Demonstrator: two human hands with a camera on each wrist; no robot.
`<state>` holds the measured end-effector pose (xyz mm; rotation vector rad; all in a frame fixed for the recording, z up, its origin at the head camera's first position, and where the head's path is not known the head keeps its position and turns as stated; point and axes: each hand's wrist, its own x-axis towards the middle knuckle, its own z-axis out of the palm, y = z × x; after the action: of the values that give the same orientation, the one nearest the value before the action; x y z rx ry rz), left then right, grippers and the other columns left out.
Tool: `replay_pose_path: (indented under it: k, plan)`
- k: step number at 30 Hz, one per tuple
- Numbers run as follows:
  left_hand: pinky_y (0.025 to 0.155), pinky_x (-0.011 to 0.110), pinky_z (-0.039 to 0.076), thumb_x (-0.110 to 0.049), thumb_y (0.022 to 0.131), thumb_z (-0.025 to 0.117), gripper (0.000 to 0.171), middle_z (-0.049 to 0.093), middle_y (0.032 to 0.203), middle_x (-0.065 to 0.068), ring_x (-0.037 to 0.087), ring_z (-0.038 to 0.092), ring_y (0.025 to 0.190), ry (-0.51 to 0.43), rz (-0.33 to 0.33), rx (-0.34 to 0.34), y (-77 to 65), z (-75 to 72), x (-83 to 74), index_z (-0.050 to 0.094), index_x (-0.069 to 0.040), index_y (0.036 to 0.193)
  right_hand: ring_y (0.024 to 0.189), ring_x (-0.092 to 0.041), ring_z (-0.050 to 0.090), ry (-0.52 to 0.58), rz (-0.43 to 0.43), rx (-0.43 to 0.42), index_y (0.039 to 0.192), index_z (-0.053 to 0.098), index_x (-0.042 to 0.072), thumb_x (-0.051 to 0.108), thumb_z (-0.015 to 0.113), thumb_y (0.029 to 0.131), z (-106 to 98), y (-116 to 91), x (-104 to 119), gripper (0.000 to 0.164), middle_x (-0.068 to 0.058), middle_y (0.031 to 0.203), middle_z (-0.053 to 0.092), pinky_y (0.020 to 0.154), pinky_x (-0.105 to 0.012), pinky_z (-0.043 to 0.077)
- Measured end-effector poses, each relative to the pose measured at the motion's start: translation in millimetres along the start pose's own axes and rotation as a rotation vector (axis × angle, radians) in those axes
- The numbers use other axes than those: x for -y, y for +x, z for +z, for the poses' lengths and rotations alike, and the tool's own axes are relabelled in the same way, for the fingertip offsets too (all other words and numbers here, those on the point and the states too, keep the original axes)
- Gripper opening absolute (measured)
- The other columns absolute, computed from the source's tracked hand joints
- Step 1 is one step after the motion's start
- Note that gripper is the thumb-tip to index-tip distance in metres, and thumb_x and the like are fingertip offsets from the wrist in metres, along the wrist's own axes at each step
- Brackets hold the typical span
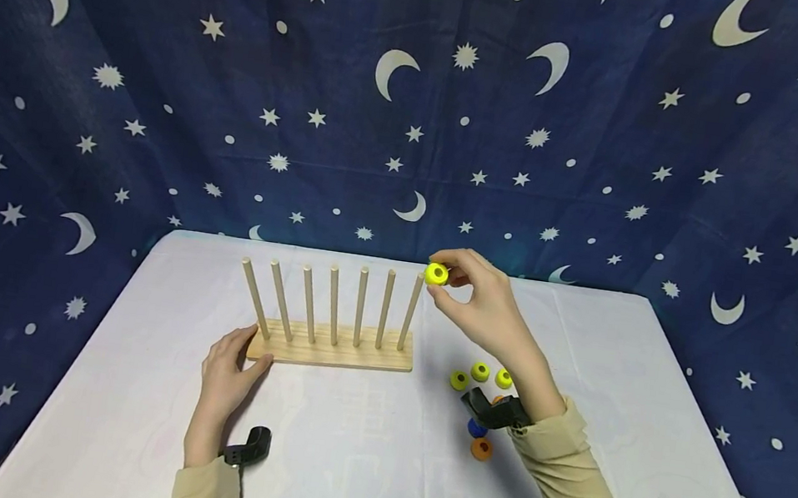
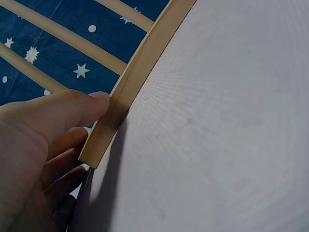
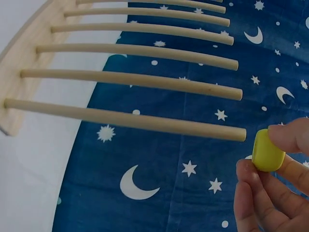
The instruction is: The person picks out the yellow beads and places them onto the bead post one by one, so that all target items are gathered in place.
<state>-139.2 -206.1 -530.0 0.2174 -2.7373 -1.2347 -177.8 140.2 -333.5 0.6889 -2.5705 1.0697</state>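
Observation:
A wooden peg rack [image 1: 343, 356] with several upright dowels stands on the table. My left hand [image 1: 225, 373] holds the left end of its base; in the left wrist view the thumb [image 2: 99, 99] lies on the front edge, with the other fingers behind the end. My right hand [image 1: 486, 304] pinches a yellow bead [image 3: 268, 152] between thumb and fingertips. The bead is beside the top of the rightmost dowel [image 1: 409, 318], and a narrow gap separates them in the right wrist view. Every visible dowel is bare.
Right of the rack lie more yellow beads [image 1: 481, 367], a blue bead [image 1: 476, 430] and an orange bead [image 1: 481, 455]. The right wrist camera [image 1: 494, 413] partly covers this group. A dark blue curtain [image 1: 420, 92] with moons and stars surrounds the white table [image 1: 356, 462].

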Motion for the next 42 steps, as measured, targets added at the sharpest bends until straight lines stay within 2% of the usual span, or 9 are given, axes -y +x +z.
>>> replay_pose_path:
  k: [22, 33, 42]
  plan:
    - [0.116, 0.058, 0.013, -0.02, 0.088, 0.068, 0.06, 0.043, 0.144, 0.023, 0.041, 0.03, 0.138, 0.015, 0.002, -0.016, -0.6, 0.8, -0.4, 0.045, -0.002, 0.14, 0.086, -0.016, 0.063, 0.04, 0.027, 0.047, 0.115, 0.066, 0.01, 0.011, 0.071, 0.084, 16, 9, -5, 0.031, -0.003, 0.102, 0.067, 0.081, -0.031, 0.055]
    - [0.117, 0.058, 0.013, -0.019, 0.088, 0.068, 0.06, 0.042, 0.144, 0.023, 0.041, 0.029, 0.138, 0.03, -0.01, -0.013, -0.3, 1.4, -1.6, 0.045, -0.002, 0.14, 0.086, -0.021, 0.063, 0.05, 0.069, 0.069, 0.115, 0.065, 0.011, 0.012, 0.071, 0.085, 19, 7, -8, 0.031, -0.003, 0.101, 0.066, 0.081, -0.033, 0.054]
    - [0.115, 0.059, 0.014, -0.02, 0.086, 0.069, 0.059, 0.045, 0.142, 0.024, 0.042, 0.031, 0.136, 0.019, 0.005, -0.05, -1.6, 1.7, -1.4, 0.047, -0.001, 0.138, 0.086, -0.023, 0.064, 0.046, 0.077, 0.066, 0.114, 0.065, 0.01, 0.014, 0.072, 0.084, 23, 6, -10, 0.031, -0.004, 0.098, 0.065, 0.08, -0.037, 0.056]
